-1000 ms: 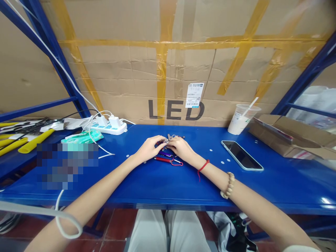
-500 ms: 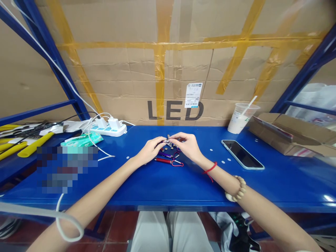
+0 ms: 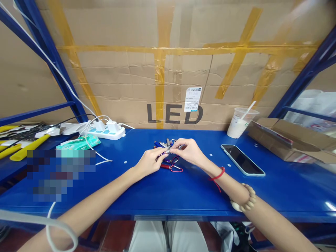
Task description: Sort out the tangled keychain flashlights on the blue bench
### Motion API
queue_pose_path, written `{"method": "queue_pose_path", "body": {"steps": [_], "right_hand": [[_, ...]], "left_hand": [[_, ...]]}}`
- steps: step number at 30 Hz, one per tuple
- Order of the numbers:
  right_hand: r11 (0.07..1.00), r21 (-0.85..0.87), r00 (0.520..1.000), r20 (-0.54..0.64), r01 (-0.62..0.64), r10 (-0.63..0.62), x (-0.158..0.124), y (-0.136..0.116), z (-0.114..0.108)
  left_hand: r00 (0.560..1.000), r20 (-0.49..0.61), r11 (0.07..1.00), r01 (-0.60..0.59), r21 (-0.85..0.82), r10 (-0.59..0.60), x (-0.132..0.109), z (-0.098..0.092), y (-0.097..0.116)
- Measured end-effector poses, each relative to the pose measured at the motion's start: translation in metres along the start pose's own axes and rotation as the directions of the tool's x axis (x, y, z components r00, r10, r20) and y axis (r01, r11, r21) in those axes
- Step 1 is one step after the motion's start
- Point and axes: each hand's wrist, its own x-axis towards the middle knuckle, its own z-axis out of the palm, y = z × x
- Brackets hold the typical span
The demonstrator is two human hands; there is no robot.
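My left hand (image 3: 149, 162) and my right hand (image 3: 187, 150) meet over the middle of the desk, fingertips pinched together. Between them is a small purple-and-silver metal piece (image 3: 168, 151), mostly covered by the fingers. Below the hands lies a red metal tube (image 3: 165, 166) with a red carabiner clip (image 3: 177, 169), its left end behind my left fingers. A purple tube (image 3: 167, 161) with a dark clip rests just behind it. Beyond the fingertips is a pile of small blue and silver tubes (image 3: 162, 144), partly hidden by my hands.
A phone (image 3: 243, 160), a plastic cup with a straw (image 3: 238, 122) and an open cardboard box (image 3: 283, 143) stand to the right. Small pale discs (image 3: 210, 154) are scattered about. At left are a power strip (image 3: 110, 133), a green packet (image 3: 78, 142), cables and yellow-handled tools (image 3: 31, 147).
The view has tilted and shifted slightly. My hands have drawn closer together around the small piece, and more of the pile behind them shows.
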Motion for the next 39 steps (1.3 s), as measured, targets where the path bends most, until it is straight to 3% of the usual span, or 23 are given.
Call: {"method": "queue_pose_path", "body": {"steps": [7, 11, 15, 18, 21, 23, 25, 27, 30, 35, 39], "right_hand": [[0.992, -0.043, 0.993, -0.009, -0.117, 0.117, -0.008, 0.000, 0.006], [0.962, 0.070, 0.961, 0.100, -0.264, 0.257, -0.007, 0.001, 0.002], [0.914, 0.158, 0.919, 0.194, -0.374, 0.343, -0.003, 0.003, -0.003], [0.899, 0.173, 0.907, 0.212, -0.401, 0.364, 0.000, 0.007, -0.003], [0.942, 0.138, 0.948, 0.130, -0.307, 0.290, 0.001, 0.010, -0.002], [0.989, 0.056, 0.990, -0.007, -0.140, 0.141, 0.001, 0.010, -0.002], [0.997, -0.045, 0.994, -0.082, 0.062, -0.066, 0.000, 0.009, -0.004], [0.966, -0.123, 0.970, -0.056, 0.229, -0.237, 0.000, 0.008, -0.007], [0.907, -0.195, 0.927, 0.036, 0.373, -0.373, 0.001, 0.009, -0.014], [0.850, -0.255, 0.888, 0.139, 0.460, -0.439, 0.001, 0.011, -0.022], [0.827, -0.300, 0.880, 0.166, 0.475, -0.445, -0.002, 0.012, -0.019]], "left_hand": [[0.992, -0.031, 0.952, -0.109, 0.284, 0.123, -0.004, 0.004, -0.002], [0.976, 0.003, 0.902, -0.201, 0.382, 0.216, -0.004, 0.003, -0.007], [0.971, 0.036, 0.897, -0.232, 0.377, 0.236, -0.001, 0.000, -0.007], [0.985, 0.064, 0.943, -0.171, 0.284, 0.159, 0.002, -0.001, -0.006], [0.999, 0.032, 0.983, -0.035, 0.181, 0.030, 0.005, 0.001, -0.006], [0.997, -0.014, 0.989, 0.074, 0.132, -0.073, 0.006, 0.002, -0.006], [0.989, -0.019, 0.985, 0.147, 0.085, -0.146, 0.007, 0.002, -0.005], [0.984, 0.023, 0.984, 0.175, 0.032, -0.176, 0.008, 0.002, -0.005], [0.980, 0.091, 0.982, 0.181, -0.047, -0.177, 0.010, 0.002, -0.003], [0.985, 0.127, 0.985, 0.128, -0.119, -0.113, 0.010, 0.001, 0.001], [0.987, 0.151, 0.995, 0.073, -0.072, -0.062, 0.005, 0.001, 0.001]]}}
